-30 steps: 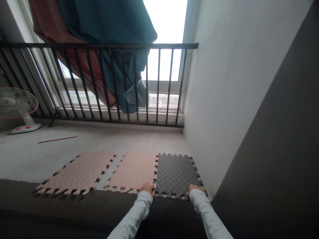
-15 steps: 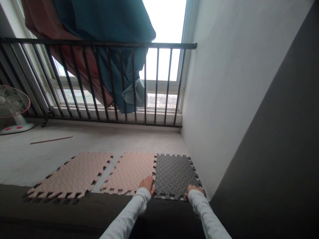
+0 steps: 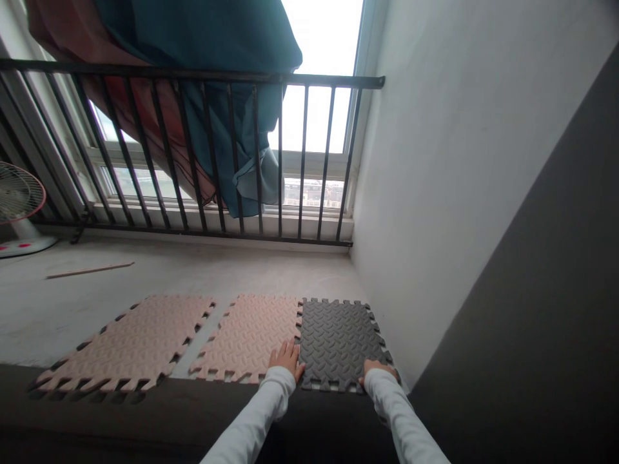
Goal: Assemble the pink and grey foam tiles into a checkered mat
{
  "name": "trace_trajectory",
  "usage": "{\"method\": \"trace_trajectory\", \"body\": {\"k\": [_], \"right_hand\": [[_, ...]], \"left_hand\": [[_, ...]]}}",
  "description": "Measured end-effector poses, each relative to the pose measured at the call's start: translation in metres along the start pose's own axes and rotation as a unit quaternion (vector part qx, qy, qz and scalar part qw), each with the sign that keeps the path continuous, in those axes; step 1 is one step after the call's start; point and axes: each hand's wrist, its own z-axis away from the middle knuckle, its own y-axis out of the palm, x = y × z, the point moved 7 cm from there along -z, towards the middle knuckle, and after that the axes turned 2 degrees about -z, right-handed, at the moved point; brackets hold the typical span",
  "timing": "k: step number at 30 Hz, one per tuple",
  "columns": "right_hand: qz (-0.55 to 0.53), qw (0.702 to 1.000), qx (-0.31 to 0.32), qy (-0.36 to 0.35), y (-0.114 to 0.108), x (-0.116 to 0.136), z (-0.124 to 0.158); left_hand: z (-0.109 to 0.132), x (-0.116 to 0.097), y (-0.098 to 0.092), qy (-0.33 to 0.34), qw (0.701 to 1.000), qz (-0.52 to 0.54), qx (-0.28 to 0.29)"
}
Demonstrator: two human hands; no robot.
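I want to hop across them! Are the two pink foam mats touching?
Apart: the head view shows a strip of grey floor running between the left pink foam mat and the middle pink foam mat.

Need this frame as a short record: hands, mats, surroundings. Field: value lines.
left hand: the left hand, fingers spread, on the middle pink foam mat, at its edge beside the dark grey foam mat
right hand: the right hand, on the near edge of the dark grey foam mat
other mat: a left pink foam mat, a gap from the middle one
surroundings: black metal railing, teal curtain, white fan, concrete floor
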Motion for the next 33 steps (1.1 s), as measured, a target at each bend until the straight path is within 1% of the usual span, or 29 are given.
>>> {"method": "trace_trajectory", "body": {"k": [3, 5, 9, 14, 17, 20, 22, 24, 26, 30, 33], "right_hand": [[-0.003, 1.0, 0.001, -0.005, -0.001, 0.001, 0.001], [-0.004, 1.0, 0.002, -0.005, 0.0, 0.0, 0.002], [-0.008, 1.0, -0.004, 0.001, 0.001, -0.001, -0.002], [-0.013, 1.0, -0.02, 0.007, 0.008, -0.003, -0.016], [-0.008, 1.0, -0.027, 0.006, 0.012, -0.003, -0.023], [-0.012, 1.0, -0.023, 0.0, 0.013, -0.002, -0.024], [-0.015, 1.0, -0.017, 0.005, 0.013, -0.003, -0.022], [-0.017, 1.0, -0.015, 0.012, 0.012, -0.004, -0.021], [-0.017, 1.0, -0.017, 0.015, 0.012, -0.004, -0.02], [-0.017, 1.0, -0.021, 0.012, 0.014, -0.004, -0.022], [-0.018, 1.0, -0.02, 0.014, 0.015, -0.005, -0.024]], "left_hand": [[-0.006, -0.002, -0.008, 0.004, 1.0, 0.004, -0.005], [-0.011, -0.001, -0.01, -0.001, 1.0, 0.005, -0.008], [-0.021, 0.002, -0.006, -0.014, 1.0, 0.002, -0.011], [-0.028, 0.001, -0.002, -0.018, 1.0, -0.002, -0.022], [-0.029, -0.001, -0.009, -0.027, 0.999, -0.006, -0.03], [-0.031, -0.005, -0.025, -0.018, 0.999, -0.007, -0.039], [-0.035, -0.006, -0.034, -0.014, 0.999, -0.007, -0.037], [-0.039, -0.006, -0.039, -0.017, 0.999, -0.01, -0.03], [-0.044, -0.006, -0.04, -0.021, 0.999, -0.016, -0.023], [-0.052, -0.009, -0.035, -0.024, 1.0, -0.02, -0.001], [-0.057, -0.013, -0.036, -0.014, 1.0, -0.017, -0.017]]}}
